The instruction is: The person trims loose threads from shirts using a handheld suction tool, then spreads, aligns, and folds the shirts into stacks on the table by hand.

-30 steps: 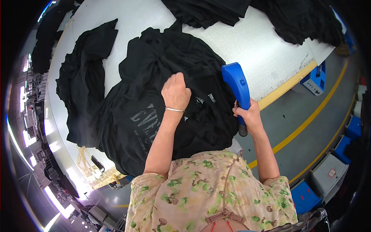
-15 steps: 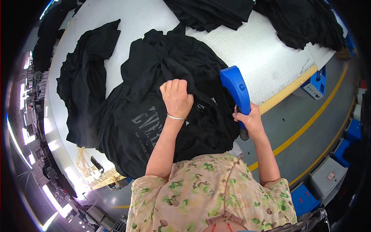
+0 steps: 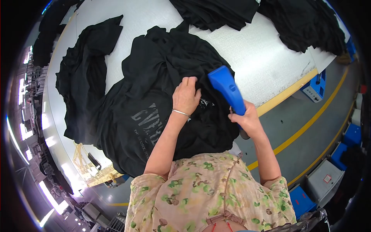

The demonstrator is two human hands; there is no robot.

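Note:
A black garment (image 3: 154,81) with grey and white lettering lies bunched on the white table in front of me. My left hand (image 3: 186,94) is on its middle, fingers curled down into the cloth, with a thin bracelet at the wrist. To the right, my right hand (image 3: 246,119) is wrapped round the handle of a blue handheld tool (image 3: 228,87) with a broad, curved head. That head is over the garment's right side, pointing up and left, close to my left hand. The tool's underside is hidden.
More black garments lie on the white table (image 3: 266,50): one at the left (image 3: 87,73), a folded pile at the back (image 3: 216,13) and another at the far right (image 3: 305,23). A blue box (image 3: 315,87) hangs under the table's right edge. Bins (image 3: 326,179) line the floor.
My left hand has moved slightly right over the cloth, its fingers less tightly curled. The blue tool has swung left and tilted, bringing its head nearer that hand.

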